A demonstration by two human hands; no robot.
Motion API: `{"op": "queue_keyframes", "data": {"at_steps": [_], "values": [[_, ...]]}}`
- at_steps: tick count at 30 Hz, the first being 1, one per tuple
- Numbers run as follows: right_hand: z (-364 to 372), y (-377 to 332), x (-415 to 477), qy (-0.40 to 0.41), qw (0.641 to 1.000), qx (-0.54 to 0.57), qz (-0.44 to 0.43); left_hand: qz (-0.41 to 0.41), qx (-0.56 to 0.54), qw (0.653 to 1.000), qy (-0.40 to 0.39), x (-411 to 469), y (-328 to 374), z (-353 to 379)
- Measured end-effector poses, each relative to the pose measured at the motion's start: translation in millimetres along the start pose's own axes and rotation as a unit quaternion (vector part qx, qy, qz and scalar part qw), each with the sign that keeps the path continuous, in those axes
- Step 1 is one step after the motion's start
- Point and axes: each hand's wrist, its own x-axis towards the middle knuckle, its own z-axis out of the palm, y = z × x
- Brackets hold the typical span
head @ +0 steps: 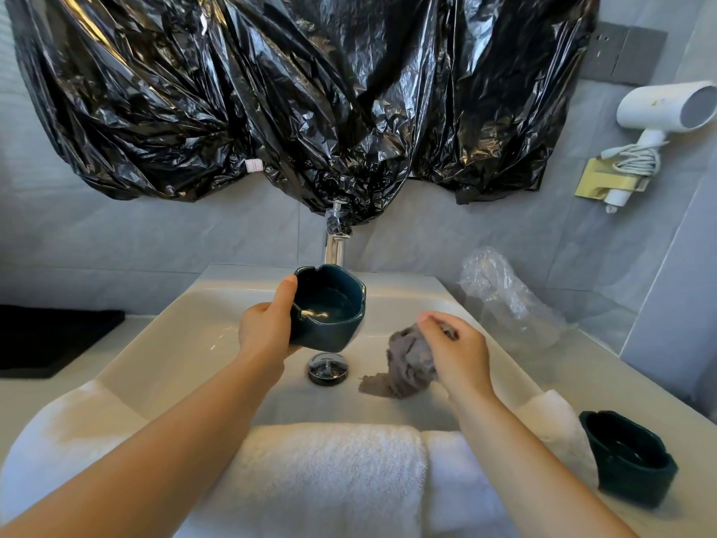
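We hold ashtray (329,308) and cloth (407,359) over sink (186,332).
Left hand (267,324) grips ashtray, 12 o'clock of drain (328,368); right hand (458,347) clutches cloth, 3 o'clock.

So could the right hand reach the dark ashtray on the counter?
Probably yes: the ashtray stands on the counter right of that arm, nothing between. But the right hand grips a grey cloth, so its fingers are full.
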Motion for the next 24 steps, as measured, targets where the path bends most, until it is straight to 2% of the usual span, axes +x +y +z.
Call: {"op": "queue_keyframes", "data": {"at_steps": [3,8,11,17,21,22,24], "values": [[4,-1,-4,-0.080,0.994,-0.064,-0.044,-0.050,-0.045,0.994,-0.082,-6,0,3],[10,-3,-5,-0.179,0.981,-0.032,0.068,-0.093,-0.036,0.981,-0.164,-14,-1,5],[10,-2,-4,-0.218,0.972,-0.036,0.076,-0.089,0.017,0.980,-0.177,-13,-5,5],[10,-4,-5,-0.224,0.967,-0.054,0.105,-0.032,0.100,0.977,-0.188,-15,-6,7],[9,-3,-3,-0.210,0.968,-0.060,0.127,-0.037,0.119,0.970,-0.208,-17,-5,7],[8,-3,-1,-0.198,0.969,-0.056,0.138,-0.024,0.134,0.969,-0.207,-16,-5,7],[5,-4,-1,-0.182,0.969,-0.055,0.159,0.066,0.199,0.961,-0.178,-15,-6,5]]}}
